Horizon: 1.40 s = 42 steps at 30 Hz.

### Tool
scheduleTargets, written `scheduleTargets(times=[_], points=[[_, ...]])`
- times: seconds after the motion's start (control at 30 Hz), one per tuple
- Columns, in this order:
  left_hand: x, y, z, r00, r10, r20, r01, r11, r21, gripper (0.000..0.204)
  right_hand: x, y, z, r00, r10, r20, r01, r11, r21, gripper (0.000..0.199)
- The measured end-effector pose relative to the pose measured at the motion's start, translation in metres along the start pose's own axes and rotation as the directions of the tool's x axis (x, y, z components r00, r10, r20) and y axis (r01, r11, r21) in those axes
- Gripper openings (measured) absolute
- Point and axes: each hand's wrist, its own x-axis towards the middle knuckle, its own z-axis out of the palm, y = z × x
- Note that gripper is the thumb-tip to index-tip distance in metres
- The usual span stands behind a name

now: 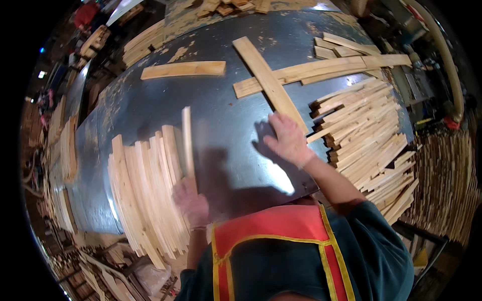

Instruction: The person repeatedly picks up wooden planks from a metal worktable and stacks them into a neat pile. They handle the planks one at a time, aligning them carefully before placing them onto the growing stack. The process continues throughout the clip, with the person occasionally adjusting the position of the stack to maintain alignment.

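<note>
My right hand (pixel 288 140) reaches over the dark tabletop with its thumb spread and fingers apart. Its fingertips overlap the near end of a long flat wooden board (pixel 266 78); whether they press on it I cannot tell. My left hand (pixel 191 202) is smeared by motion at the lower end of a narrow wooden strip (pixel 187 135). Its fingers are too blurred to show a grip. Beside that strip, to the left, a row of wooden strips (pixel 145 185) lies packed side by side.
The dark metal table (pixel 221 120) has worn patches. A large pile of strips (pixel 366 125) covers its right side. Crossing under the flat board is a longer plank (pixel 326 70). A short board (pixel 183 69) lies at the back left. Stacked wood (pixel 447 180) stands beyond the right edge.
</note>
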Motion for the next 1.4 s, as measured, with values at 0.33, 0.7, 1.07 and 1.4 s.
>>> scheduleTargets(times=[0.33, 0.7, 1.07, 1.4], points=[[0.112, 0.118, -0.035, 0.931, 0.154, 0.330, 0.244, 0.406, -0.881, 0.052, 0.008, 0.014, 0.028, 0.903, 0.383, 0.194, -0.428, 0.841, 0.332, 0.091], [0.111, 0.156, -0.005, 0.897, -0.064, 0.438, 0.435, 0.316, -0.843, 0.043, 0.112, 0.186, -0.105, 0.998, 0.011, 0.063, -0.012, 1.000, 0.013, 0.053], [0.005, 0.026, -0.010, 0.909, -0.391, 0.146, 0.355, 0.908, 0.221, 0.074, 0.211, 0.231, -0.115, 0.847, 0.090, 0.523, 0.250, 0.802, -0.543, 0.088], [0.078, 0.181, -0.014, 0.854, 0.134, 0.503, 0.453, 0.285, -0.845, 0.063, 0.005, 0.139, -0.058, 0.345, -0.436, 0.831, -0.939, -0.155, 0.308, 0.085]])
